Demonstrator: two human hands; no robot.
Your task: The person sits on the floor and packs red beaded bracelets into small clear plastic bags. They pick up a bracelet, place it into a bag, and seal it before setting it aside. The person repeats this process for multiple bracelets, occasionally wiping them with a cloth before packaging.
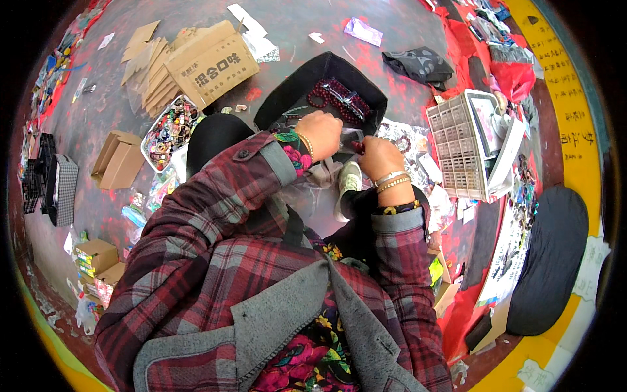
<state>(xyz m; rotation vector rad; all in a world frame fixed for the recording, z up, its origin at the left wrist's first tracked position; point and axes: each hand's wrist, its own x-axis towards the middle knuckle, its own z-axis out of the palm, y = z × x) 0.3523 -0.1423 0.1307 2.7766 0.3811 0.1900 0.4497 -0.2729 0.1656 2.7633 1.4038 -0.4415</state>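
Note:
In front of me lies an open black box with slanted sides. Dark red bead strings are bunched inside, some of them with a clear wrapper. My left hand is closed over the box's near edge; its fingertips are hidden, so what it holds cannot be made out. Close beside it, my right hand is closed, with a few dark red beads showing at its fingertips. Greyish, see-through plastic shows between the two hands.
A white basket of colourful small items stands left, near flattened cartons. To the right are a beige plastic crate and a black bag. An open carton sits farther left. A long black cushion lies far right.

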